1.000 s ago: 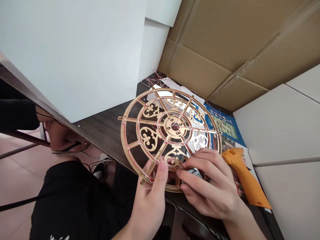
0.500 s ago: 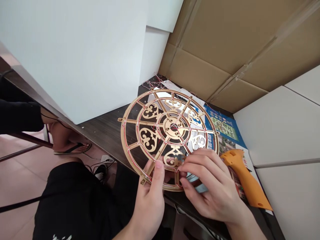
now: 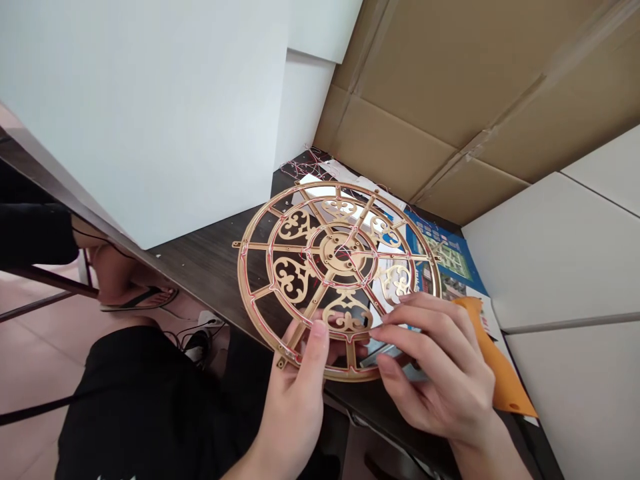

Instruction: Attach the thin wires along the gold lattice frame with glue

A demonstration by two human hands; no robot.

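Note:
A round gold openwork frame (image 3: 327,257), with spokes, rings and scroll ornaments, is tilted over the dark table. Thin red and white wires (image 3: 344,252) cross its hub and run along the rings and spokes. My left hand (image 3: 300,400) grips the near edge beside a spoke end, thumb on top and fingers beneath. At the near right of the same frame is my right hand (image 3: 443,367), its fingers bent and apart. Its index fingertip rests at the inner ring, and the thumb hangs lower over the rim. Nothing shows between those fingers.
An orange tool (image 3: 503,367), partly hidden by my right hand, lies on printed sheets (image 3: 450,250). Loose wires (image 3: 305,160) are tangled at the back. A white panel (image 3: 150,120), brown cardboard (image 3: 400,100) and white boxes (image 3: 560,253) surround the table. Another person's foot (image 3: 145,297) is at left.
My right hand has shifted right along the ring, and its thumb and index finger have spread apart. My left hand keeps its grip. The view has moved slightly.

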